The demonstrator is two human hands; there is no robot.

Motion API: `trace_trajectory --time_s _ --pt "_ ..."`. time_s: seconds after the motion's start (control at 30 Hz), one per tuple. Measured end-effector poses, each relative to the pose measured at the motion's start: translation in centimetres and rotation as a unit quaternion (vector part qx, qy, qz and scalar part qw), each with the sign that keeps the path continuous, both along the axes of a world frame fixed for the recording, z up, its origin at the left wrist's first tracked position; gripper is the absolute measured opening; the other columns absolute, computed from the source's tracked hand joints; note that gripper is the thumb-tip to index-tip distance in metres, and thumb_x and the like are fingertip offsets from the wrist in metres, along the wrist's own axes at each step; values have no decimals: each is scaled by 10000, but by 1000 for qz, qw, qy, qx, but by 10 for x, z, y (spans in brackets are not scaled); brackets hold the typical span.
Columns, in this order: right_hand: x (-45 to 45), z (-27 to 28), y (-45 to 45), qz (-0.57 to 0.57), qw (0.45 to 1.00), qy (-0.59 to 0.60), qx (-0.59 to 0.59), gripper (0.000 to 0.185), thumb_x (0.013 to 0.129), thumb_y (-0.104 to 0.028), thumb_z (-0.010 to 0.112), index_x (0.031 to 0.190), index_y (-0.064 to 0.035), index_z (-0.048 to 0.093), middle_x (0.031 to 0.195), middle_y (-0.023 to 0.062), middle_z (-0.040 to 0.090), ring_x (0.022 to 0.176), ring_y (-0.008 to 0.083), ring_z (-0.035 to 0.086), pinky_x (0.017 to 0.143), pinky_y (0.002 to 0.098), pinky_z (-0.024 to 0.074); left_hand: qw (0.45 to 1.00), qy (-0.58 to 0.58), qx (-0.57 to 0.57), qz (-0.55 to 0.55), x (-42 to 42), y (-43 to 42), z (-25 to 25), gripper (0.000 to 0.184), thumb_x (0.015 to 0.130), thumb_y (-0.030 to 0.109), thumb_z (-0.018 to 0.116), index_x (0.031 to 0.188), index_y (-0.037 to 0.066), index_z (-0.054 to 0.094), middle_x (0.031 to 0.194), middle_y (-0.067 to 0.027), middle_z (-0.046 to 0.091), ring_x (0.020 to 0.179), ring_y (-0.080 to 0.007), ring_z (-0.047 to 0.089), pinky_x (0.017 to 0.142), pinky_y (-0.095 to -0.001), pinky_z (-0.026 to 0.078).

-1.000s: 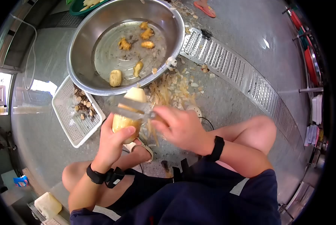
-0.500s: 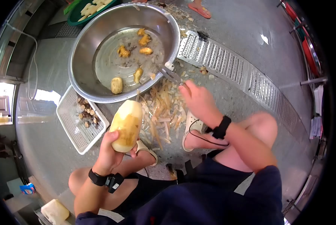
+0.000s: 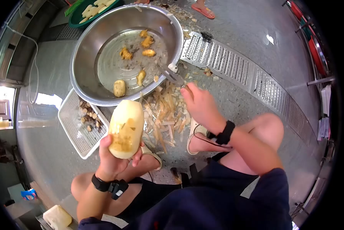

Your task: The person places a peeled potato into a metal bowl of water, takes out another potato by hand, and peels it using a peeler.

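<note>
My left hand (image 3: 116, 161) grips the lower end of a large pale root vegetable (image 3: 126, 128), with some brown skin on its lower part. My right hand (image 3: 200, 105) is closed on the handle of a metal peeler (image 3: 172, 76), held away from the vegetable near the basin's edge. Beyond both hands is a wide metal basin (image 3: 82, 82) with shallow water and several yellow-brown pieces (image 3: 119, 88) in it. Long peel strips (image 3: 166, 115) lie on the floor between my hands and the basin.
A white plastic basket (image 3: 78, 140) with dark scraps sits left of the basin. At the top left, a green tub (image 3: 75, 17) holds several pale peeled pieces. A metal drain grate (image 3: 233, 63) crosses the floor on the right. Someone's foot in a red sandal (image 3: 204, 11) shows at the top.
The peeler was against the vegetable a second ago; my right hand has since moved it away towards the basin's right edge. My left hand has tilted the vegetable, showing more of its side.
</note>
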State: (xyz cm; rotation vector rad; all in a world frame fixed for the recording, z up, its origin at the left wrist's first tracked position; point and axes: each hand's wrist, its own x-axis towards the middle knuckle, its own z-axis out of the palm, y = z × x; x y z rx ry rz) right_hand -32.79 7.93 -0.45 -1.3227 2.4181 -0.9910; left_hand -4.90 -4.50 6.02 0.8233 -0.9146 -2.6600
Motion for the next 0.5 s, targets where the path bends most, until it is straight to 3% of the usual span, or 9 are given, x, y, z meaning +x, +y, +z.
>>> trace_trajectory --time_s 0.1,0.2,0.3,0.4,0.47,0.5 --pt "32 41 -2 66 988 -134 28 281 1028 -361 582 1008 -81 580 689 133 639 591 313 664 493 429 480 996 32 79 -1 -6 -7 -5 870 907 689 480 1396 -30 456 1007 -238 650 641 -274 644 459 -342 510" --pt "64 50 1 163 983 -9 -79 275 1015 -358 602 1013 -84 572 699 133 642 595 325 665 497 436 488 997 7 80 2 -10 -3 -9 841 922 694 449 1358 -23 501 991 -238 649 641 -275 641 454 -332 500" --pt "73 52 6 177 982 -12 -67 249 1026 -339 579 1065 -94 599 705 151 636 595 336 647 528 435 488 997 -14 68 12 -17 2 -5 825 925 693 447 1343 -15 521 975 -234 652 642 -272 632 447 -320 475" --pt "50 26 -1 136 990 -22 -13 287 1029 -370 571 979 -88 556 688 130 639 582 340 658 493 440 497 995 -36 84 32 -15 4 -9 840 922 700 450 1362 -14 506 974 -234 653 615 -256 618 445 -304 456" --pt "12 -9 0 45 998 -31 32 292 1040 -360 553 968 -77 546 703 134 650 580 356 652 488 449 488 994 23 102 24 -8 6 -5 855 920 709 446 1375 -14 493 973 -235 652 598 -247 612 443 -302 457" --pt "4 -2 -6 -8 998 -35 51 296 1046 -356 544 962 -72 541 710 137 655 579 363 648 486 453 484 993 53 108 13 -7 2 -2 863 919 713 444 1381 -14 486 973 -235 651 589 -243 609 442 -301 457"
